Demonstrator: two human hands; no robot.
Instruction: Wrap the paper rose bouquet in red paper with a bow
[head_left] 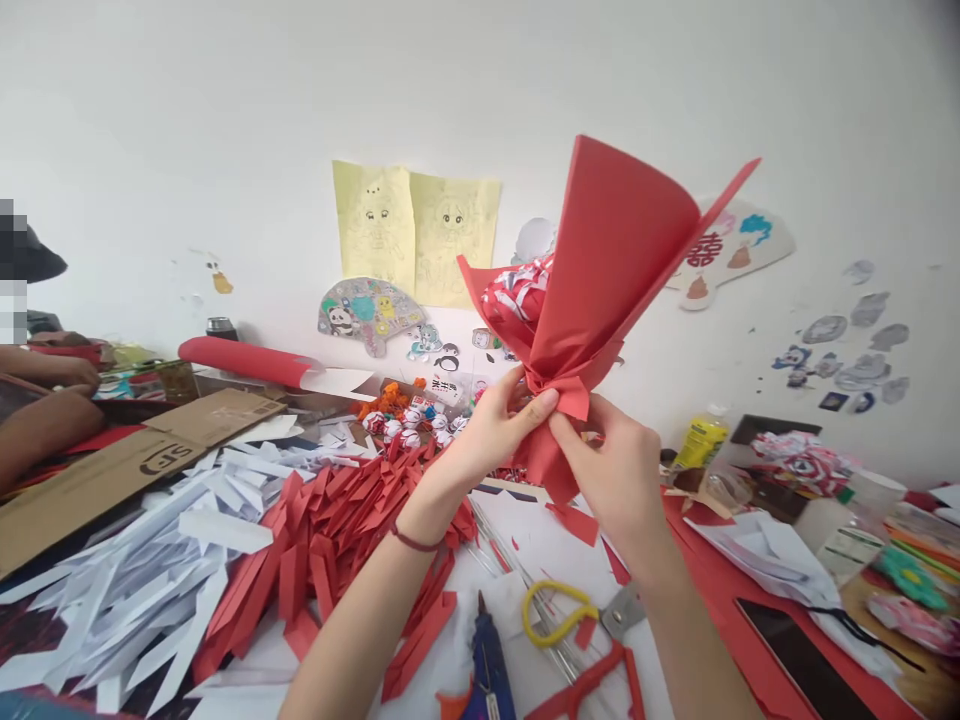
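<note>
A bouquet wrapped in red paper (611,260) is held up above the table, tilted to the right, with red and white paper flowers (517,292) showing at its left opening. Around the left side of its gathered neck, my left hand (506,420) is closed, thumb on the front. My right hand (611,455) pinches the neck from the right, its fingers partly hidden behind the paper. Below the hands lie a blue glue gun (491,665) and scissors (604,620) with yellow and red handles.
Folded white strips (225,520) and red strips (337,520) are heaped at the left, beside a cardboard piece (135,470). Another person's arm (45,430) is at the far left. A yellow bottle (701,440) and a phone (806,655) are at the right.
</note>
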